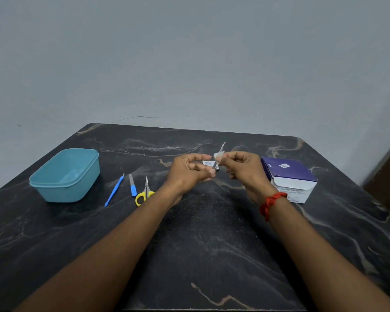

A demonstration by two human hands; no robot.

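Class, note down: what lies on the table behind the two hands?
A small white sachet lies flat on the table. The left hand and the thin metal tool it grips cover its near and right parts; the right hand pinches a white pad on the tool.

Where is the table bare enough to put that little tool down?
Bare table lies near the front edge between both arms, and along the far edge behind the teal tub. Crowded: blue pick, file, scissors between tub and left hand; swab box beside the right hand.
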